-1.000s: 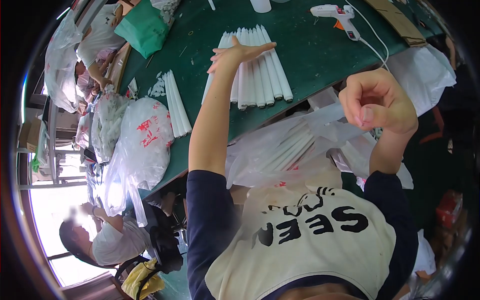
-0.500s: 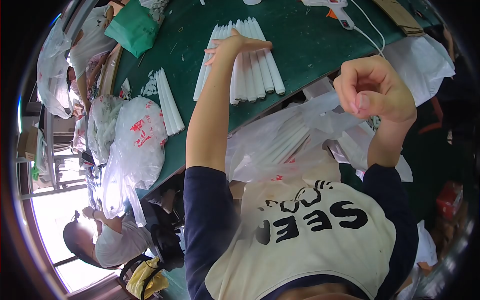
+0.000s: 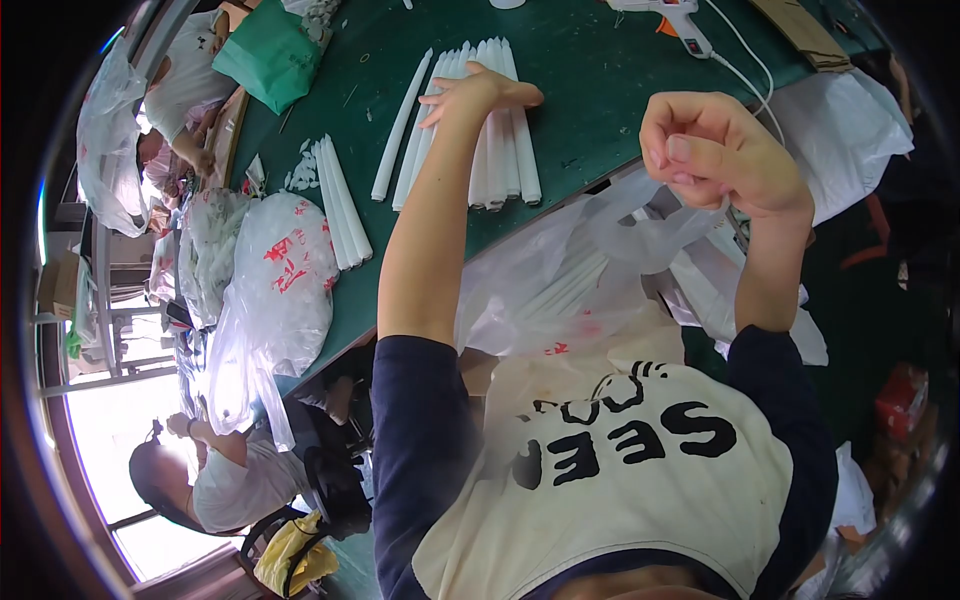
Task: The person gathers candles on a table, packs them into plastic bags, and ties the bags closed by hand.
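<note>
While the left hand (image 3: 470,93) spreads wide over the white candles (image 3: 497,155) on the green table (image 3: 610,120) and the right hand (image 3: 728,155) curls near the clear bag (image 3: 645,240), hold unclear, uneven sideways pressure could roll candles over the near edge.

This looks to me like a small workshop for hand assembly and packing; a broad green worktable (image 3: 610,120) fills the middle, its surface marked with specks; a corded glue gun (image 3: 683,22) lies on it, along with rows of slim white candle-like sticks (image 3: 495,165) and a scatter of pale scraps (image 3: 301,172); a bulging clear plastic bag (image 3: 290,255) with red print sits near the edge; flattened cardboard (image 3: 800,35) lies at one corner; two co-workers (image 3: 235,485) share the room, one by a bright window (image 3: 110,425).
</note>
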Demonstrator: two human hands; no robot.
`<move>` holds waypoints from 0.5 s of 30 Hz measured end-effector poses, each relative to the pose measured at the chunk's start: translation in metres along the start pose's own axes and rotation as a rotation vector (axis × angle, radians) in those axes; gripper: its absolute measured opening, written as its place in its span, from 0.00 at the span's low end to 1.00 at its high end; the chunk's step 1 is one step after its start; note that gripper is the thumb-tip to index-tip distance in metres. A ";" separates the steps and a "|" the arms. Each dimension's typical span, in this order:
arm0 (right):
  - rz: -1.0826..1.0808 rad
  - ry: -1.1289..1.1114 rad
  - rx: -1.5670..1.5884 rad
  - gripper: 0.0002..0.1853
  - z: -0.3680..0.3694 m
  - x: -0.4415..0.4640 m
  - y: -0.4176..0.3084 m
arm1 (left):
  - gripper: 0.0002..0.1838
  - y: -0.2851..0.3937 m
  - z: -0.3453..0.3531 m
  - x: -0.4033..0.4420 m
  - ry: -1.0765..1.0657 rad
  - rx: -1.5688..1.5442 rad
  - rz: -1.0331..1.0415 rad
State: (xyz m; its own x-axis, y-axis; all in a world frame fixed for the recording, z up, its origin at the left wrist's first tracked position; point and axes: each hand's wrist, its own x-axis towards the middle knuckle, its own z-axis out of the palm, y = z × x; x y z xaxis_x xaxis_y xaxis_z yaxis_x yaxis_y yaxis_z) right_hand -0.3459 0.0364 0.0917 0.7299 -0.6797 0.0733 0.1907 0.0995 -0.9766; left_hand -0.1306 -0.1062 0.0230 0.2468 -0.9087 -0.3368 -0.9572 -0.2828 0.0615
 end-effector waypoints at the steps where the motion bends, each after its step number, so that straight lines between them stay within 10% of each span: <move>1: 0.003 -0.008 -0.015 0.10 0.001 0.000 -0.002 | 0.54 0.003 -0.001 -0.003 0.006 -0.033 -0.048; 15: 0.014 -0.031 0.019 0.07 -0.001 -0.005 0.000 | 0.46 0.013 0.004 -0.003 0.061 0.027 -0.128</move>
State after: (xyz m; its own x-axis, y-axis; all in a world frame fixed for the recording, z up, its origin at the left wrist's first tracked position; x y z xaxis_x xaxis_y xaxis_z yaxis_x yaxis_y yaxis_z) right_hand -0.3506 0.0387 0.0911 0.7526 -0.6551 0.0657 0.1924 0.1233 -0.9735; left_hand -0.1447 -0.1058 0.0208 0.3748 -0.8830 -0.2827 -0.9209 -0.3898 -0.0034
